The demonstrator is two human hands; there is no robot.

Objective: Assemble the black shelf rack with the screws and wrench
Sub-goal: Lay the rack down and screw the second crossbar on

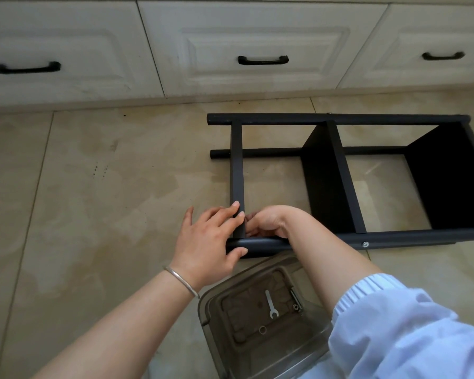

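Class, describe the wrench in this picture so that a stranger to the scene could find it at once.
Start at the black shelf rack lying on the tiled floor before the white drawers. Just below its near rail stands a smoky clear plastic container. Inside lies the wrench, a small flat silver strip with a forked open jaw at its near end, longer than the bolts and the ring beside it.

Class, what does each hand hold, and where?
Left hand grips the rack's front pole near its end. Right hand works at that joint; any hold is hidden.
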